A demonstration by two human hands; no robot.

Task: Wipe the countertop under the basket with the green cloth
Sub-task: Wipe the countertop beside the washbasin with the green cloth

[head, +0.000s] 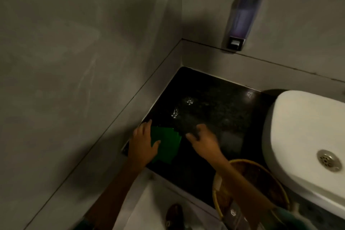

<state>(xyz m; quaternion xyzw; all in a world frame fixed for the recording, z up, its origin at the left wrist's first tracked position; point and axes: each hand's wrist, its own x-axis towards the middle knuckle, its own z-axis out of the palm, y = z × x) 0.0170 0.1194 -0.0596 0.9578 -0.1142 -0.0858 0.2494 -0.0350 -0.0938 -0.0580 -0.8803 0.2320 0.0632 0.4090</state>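
A folded green cloth lies flat on the dark speckled countertop near its left front corner. My left hand rests on the cloth's left part, fingers spread, pressing it down. My right hand hovers just right of the cloth, fingers apart, blurred, holding nothing. A round wicker basket sits at the counter's front edge under my right forearm, beside the sink. A few wet smudges glint on the counter behind the cloth.
A white sink basin with a metal drain stands at the right. Grey walls close the corner at left and back. A soap dispenser hangs on the back wall. A foot in a shoe shows on the floor below.
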